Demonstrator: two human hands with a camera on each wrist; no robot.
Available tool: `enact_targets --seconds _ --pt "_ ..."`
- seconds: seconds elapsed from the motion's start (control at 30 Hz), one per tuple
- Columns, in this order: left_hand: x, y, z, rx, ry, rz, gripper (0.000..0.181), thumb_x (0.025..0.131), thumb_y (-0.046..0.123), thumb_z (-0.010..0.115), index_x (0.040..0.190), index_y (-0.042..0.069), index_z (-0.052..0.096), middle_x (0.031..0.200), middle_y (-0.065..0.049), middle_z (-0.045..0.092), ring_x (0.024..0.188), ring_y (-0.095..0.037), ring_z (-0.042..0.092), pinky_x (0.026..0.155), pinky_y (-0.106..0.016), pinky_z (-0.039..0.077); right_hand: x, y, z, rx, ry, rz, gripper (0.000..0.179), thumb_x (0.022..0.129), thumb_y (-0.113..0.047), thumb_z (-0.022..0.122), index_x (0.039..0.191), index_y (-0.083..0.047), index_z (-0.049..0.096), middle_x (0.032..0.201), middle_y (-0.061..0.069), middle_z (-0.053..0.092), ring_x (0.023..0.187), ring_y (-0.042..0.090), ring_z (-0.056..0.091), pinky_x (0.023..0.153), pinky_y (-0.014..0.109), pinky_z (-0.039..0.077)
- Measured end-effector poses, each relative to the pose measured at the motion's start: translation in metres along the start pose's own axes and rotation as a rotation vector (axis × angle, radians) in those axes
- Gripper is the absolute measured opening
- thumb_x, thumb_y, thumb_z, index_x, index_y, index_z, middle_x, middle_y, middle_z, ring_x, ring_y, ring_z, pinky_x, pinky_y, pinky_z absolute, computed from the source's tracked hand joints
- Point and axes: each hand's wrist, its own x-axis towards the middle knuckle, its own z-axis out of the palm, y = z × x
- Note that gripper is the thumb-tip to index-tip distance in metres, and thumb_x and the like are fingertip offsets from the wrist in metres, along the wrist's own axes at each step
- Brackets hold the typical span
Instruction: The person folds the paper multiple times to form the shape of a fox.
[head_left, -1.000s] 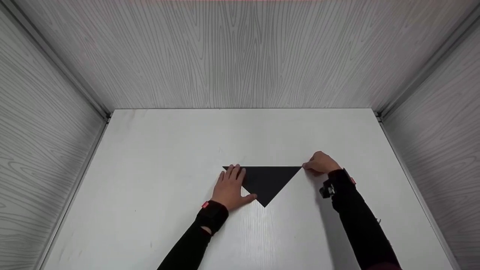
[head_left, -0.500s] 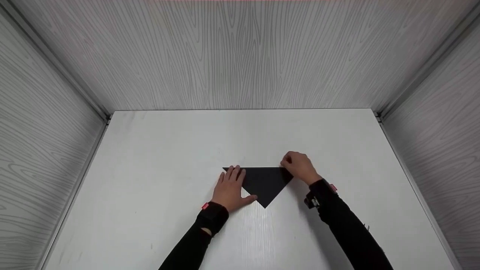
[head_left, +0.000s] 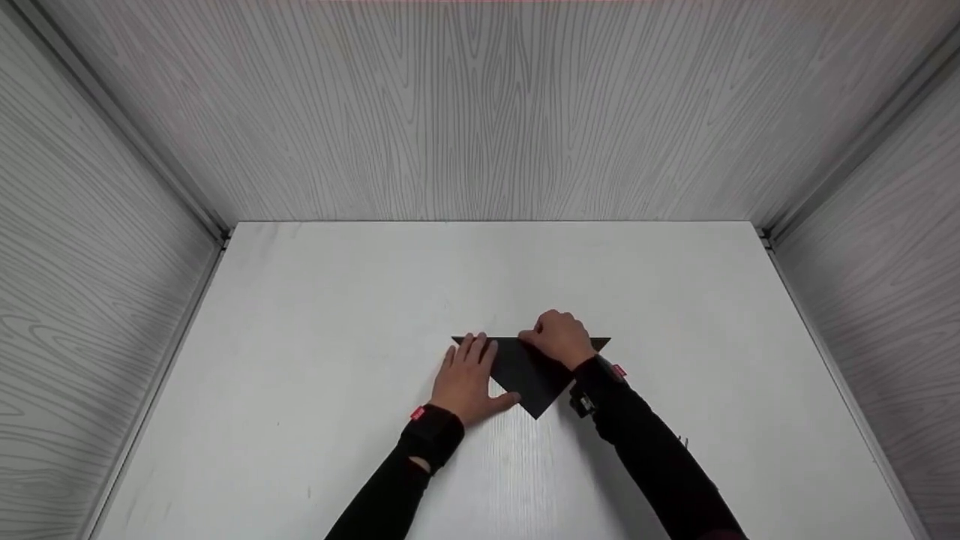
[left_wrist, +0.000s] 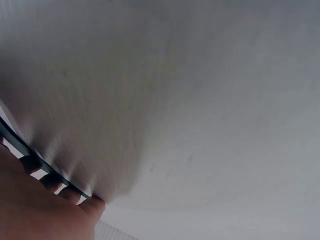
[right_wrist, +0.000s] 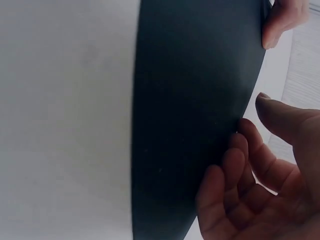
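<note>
A black triangular sheet of paper, apparently folded, lies flat on the white table, long edge at the back and a point toward the person. Across its left part rests my left hand, fingers spread and straight, thumb over the left slanting edge. My right hand is at the middle of the long edge, its fingers curled. In the right wrist view those fingertips touch the paper's edge, while the thumb stands away from it. The left wrist view catches the left fingertips and a thin dark strip of the paper.
The white tabletop surrounds the paper. A grey wood-grain panel stands along the back edge, with similar side panels at left and right. Each wrist wears a black band.
My right hand has slid left along the paper's long edge, from the right corner to about its middle. My left hand has stayed in place on the paper.
</note>
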Motion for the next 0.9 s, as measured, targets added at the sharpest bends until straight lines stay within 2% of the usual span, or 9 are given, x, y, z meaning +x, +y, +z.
enact_targets --seconds 0.1,0.27,0.53,0.67,0.9 --pt "0.0 0.001 -0.001 0.004 -0.005 0.002 0.097 0.089 0.07 0.065 0.159 0.006 0.041 0.164 -0.017 0.034 0.154 -0.035 0.027 0.122 -0.055 0.026 0.0 -0.002 -0.001 -0.004 -0.001 0.028 0.034 0.093 -0.036 0.076 0.078 -0.006 0.076 0.07 0.004 0.069 0.059 0.018 0.056 0.057 0.037 0.048" --pt "0.001 0.0 0.0 0.012 0.001 0.01 0.097 0.089 0.07 0.064 0.158 0.006 0.041 0.164 -0.018 0.035 0.153 -0.036 0.028 0.121 -0.055 0.026 0.002 0.005 -0.006 -0.006 -0.004 0.022 0.031 0.093 -0.032 0.077 0.084 -0.002 0.08 0.078 0.01 0.074 0.064 0.022 0.062 0.065 0.043 0.055" --pt "0.001 -0.002 0.003 0.021 0.015 0.006 0.098 0.089 0.072 0.063 0.158 0.007 0.042 0.163 -0.018 0.037 0.153 -0.035 0.029 0.121 -0.054 0.027 -0.003 0.035 -0.024 -0.008 -0.006 0.016 0.03 0.092 -0.027 0.077 0.09 0.003 0.079 0.085 0.015 0.075 0.072 0.027 0.066 0.07 0.046 0.055" --pt "0.0 -0.001 0.002 0.005 0.015 -0.001 0.098 0.088 0.072 0.064 0.158 0.006 0.042 0.163 -0.017 0.036 0.153 -0.035 0.029 0.121 -0.054 0.027 -0.006 0.05 -0.035 -0.009 -0.015 0.025 0.031 0.092 -0.025 0.076 0.092 0.007 0.078 0.088 0.018 0.074 0.073 0.029 0.065 0.069 0.045 0.054" --pt "-0.001 0.0 0.0 -0.012 -0.002 -0.006 0.098 0.089 0.072 0.064 0.159 0.007 0.04 0.165 -0.017 0.034 0.154 -0.035 0.026 0.122 -0.054 0.024 -0.012 0.07 -0.049 0.008 -0.043 0.052 0.032 0.093 -0.024 0.075 0.092 0.008 0.077 0.086 0.017 0.073 0.068 0.025 0.06 0.064 0.038 0.049"
